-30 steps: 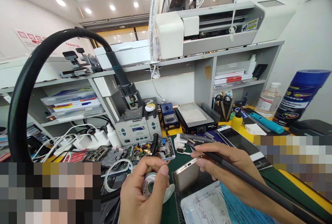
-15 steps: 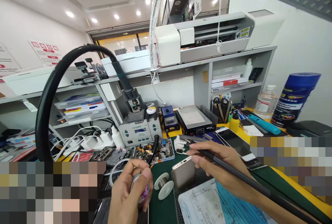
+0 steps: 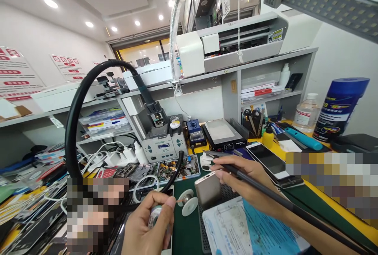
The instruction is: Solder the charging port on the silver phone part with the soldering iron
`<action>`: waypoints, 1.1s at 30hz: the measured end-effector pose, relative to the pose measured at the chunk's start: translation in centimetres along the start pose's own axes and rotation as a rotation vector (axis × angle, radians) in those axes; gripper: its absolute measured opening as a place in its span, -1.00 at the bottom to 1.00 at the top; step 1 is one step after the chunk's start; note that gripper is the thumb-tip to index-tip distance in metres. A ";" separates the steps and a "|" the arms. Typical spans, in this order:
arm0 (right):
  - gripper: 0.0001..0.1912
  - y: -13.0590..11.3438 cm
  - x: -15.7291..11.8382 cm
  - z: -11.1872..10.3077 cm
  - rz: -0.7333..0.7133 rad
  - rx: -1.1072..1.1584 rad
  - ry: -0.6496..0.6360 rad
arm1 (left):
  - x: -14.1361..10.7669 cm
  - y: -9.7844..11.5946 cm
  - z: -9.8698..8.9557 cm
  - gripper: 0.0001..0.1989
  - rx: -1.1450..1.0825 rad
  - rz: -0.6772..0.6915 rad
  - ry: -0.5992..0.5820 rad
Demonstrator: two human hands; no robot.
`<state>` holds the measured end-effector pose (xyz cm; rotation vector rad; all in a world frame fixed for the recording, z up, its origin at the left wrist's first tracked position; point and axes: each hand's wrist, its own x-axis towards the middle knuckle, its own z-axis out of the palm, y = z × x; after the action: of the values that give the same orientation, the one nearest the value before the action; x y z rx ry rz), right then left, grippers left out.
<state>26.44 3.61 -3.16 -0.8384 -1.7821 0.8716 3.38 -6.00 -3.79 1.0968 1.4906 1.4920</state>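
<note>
My left hand [image 3: 150, 223] is closed around a small spool of desoldering braid [image 3: 154, 216]. A short copper-coloured end pokes out past the thumb, close to a white reel of solder wire [image 3: 190, 206] on the green mat. In my right hand [image 3: 245, 178] is a soldering iron [image 3: 265, 194], gripped like a pen, its front end pointing left. Below those fingers a gold phone [image 3: 208, 192] leans with its port edge up; whether the fingers touch it I cannot tell. A blue-and-white printed sheet [image 3: 251, 227] lies before the phone.
Behind stand a grey rework station [image 3: 162, 148], a blue soldering station [image 3: 195, 133] and a hot plate [image 3: 226, 134]. A tray of circuit boards [image 3: 184, 168] sits near the left hand. Right are a white phone [image 3: 267, 160], a yellow bottle [image 3: 267, 138] and a spray can [image 3: 339, 109].
The view has shifted slightly. My left hand has turned the spool, and the copper end now points right toward the solder reel. My right hand keeps its grip on the soldering iron.
</note>
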 end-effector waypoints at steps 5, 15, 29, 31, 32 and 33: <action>-0.77 1.2 -0.1 0.0 -0.013 -0.011 0.011 | -0.3 0.5 0.5 -0.52 -0.412 -0.209 -0.100; -0.71 2.2 0.0 0.1 -0.010 -0.102 0.037 | -1.8 1.5 1.8 -0.56 -0.613 -0.294 -0.123; -0.76 1.5 0.0 0.3 -0.033 -0.036 0.049 | -3.0 -0.4 3.5 -0.64 -0.121 -0.047 -0.044; -0.76 1.3 0.0 0.4 -0.036 -0.022 0.048 | -3.3 -1.6 4.5 -0.73 0.156 0.162 -0.057; -0.77 1.1 0.0 0.4 -0.039 -0.013 0.047 | -3.3 -2.1 5.1 -0.78 0.259 0.263 -0.084; -0.77 1.1 0.0 0.4 -0.043 -0.003 0.044 | -3.3 -2.6 5.8 -0.82 0.341 0.353 -0.119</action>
<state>26.21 4.09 -4.17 -0.8126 -1.7574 0.8168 9.77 -6.90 -6.87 1.6943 1.5609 1.3976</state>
